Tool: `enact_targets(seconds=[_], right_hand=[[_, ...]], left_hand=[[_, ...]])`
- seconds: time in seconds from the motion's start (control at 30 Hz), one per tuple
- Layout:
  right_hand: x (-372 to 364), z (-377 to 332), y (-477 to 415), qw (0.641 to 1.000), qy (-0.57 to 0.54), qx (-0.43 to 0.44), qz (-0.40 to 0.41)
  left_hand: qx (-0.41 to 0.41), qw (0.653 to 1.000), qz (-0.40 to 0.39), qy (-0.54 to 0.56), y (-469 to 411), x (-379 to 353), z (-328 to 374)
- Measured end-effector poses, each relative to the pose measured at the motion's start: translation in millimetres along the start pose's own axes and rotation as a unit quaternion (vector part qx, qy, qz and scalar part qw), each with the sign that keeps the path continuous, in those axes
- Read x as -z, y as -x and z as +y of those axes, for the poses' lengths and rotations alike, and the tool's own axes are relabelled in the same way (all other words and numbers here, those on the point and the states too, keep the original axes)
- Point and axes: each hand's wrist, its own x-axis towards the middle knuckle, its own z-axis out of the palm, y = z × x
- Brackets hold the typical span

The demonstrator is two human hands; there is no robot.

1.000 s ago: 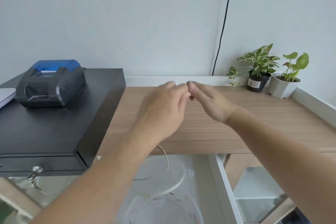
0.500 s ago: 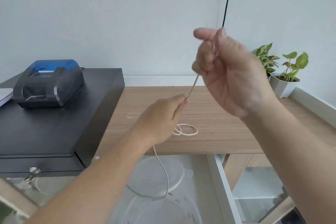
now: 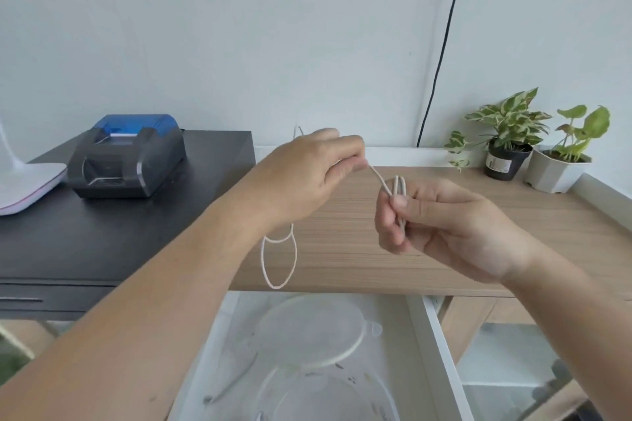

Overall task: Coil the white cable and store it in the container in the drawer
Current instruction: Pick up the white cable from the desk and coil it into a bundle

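I hold the thin white cable (image 3: pixel 379 178) in both hands above the wooden counter (image 3: pixel 478 236). My left hand (image 3: pixel 309 174) pinches a strand, and two loops hang below it in front of the counter's edge. My right hand (image 3: pixel 444 222) grips a small bundle of upright loops between thumb and fingers. A short taut stretch joins the two hands. Below, the white drawer (image 3: pixel 441 362) stands pulled out. In it lie a clear round container (image 3: pixel 290 396) and its round translucent lid (image 3: pixel 307 328). A tail of the cable trails down into the drawer.
A black cabinet (image 3: pixel 102 232) on the left carries a dark receipt printer (image 3: pixel 128 155) with a blue top and a white device (image 3: pixel 27 184). Two potted plants (image 3: pixel 533 140) stand at the counter's back right corner. A black wire (image 3: pixel 441 44) runs down the wall.
My right hand came down from head height to counter level with loops in its grip. My left hand rose and moved right, and more cable was lifted off the counter into hanging loops.
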Motion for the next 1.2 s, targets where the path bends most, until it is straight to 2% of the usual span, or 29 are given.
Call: enact_targets(seconds=[0.1, 0.17, 0.23, 0.33, 0.43, 0.53, 0.63, 0.73, 0.8, 0.87, 0.93, 1.0, 1.07, 1.2], right_hand=[[-6, -26, -2, 0.98, -0.186, 0.056, -0.05], [-8, -39, -10, 0.971, -0.214, 0.099, -0.048], [-8, -46, -20, 0.967, -0.219, 0.127, -0.012], [-2, -47, -35, 0.956, -0.233, 0.166, 0.058], [7, -42, -47, 0.959, -0.154, 0.186, 0.147], [12, -29, -54, 0.961, -0.044, 0.186, 0.198], [15, -17, -56, 0.953, 0.079, 0.179, 0.232], [21, -11, -54, 0.93, 0.203, 0.173, 0.253], [24, -8, -48, 0.892, 0.33, 0.165, 0.26], [27, -4, -42, 0.829, 0.479, 0.159, 0.24], [28, 0, -35, 0.781, 0.569, 0.155, 0.206], [29, -1, -28, 0.779, 0.585, 0.155, 0.164], [30, -1, -23, 0.795, 0.572, 0.145, 0.138], [30, -1, -19, 0.799, 0.547, 0.164, 0.189]], left_hand=[[0.012, 0.998, -0.053, 0.037, 7, -11, 1], [0.051, 0.994, -0.07, 0.07, 15, -23, 12], [0.101, 0.98, -0.105, 0.136, 18, -32, 25], [0.106, 0.974, -0.144, 0.141, 16, -34, 42], [0.09, 0.975, -0.161, 0.126, 20, -31, 51], [0.098, 0.975, -0.161, 0.116, 26, -26, 54], [0.097, 0.985, -0.099, 0.102, 26, -21, 53], [0.13, 0.984, -0.055, 0.105, 24, -15, 53], [0.143, 0.983, -0.058, 0.095, 22, -8, 49], [0.157, 0.983, -0.06, 0.067, 19, 0, 43], [0.167, 0.983, -0.066, 0.029, 17, 9, 38], [0.169, 0.983, -0.068, 0.03, 15, 16, 33], [0.165, 0.98, -0.062, 0.087, 15, 20, 29], [0.141, 0.976, -0.095, 0.138, 21, 17, 28]])
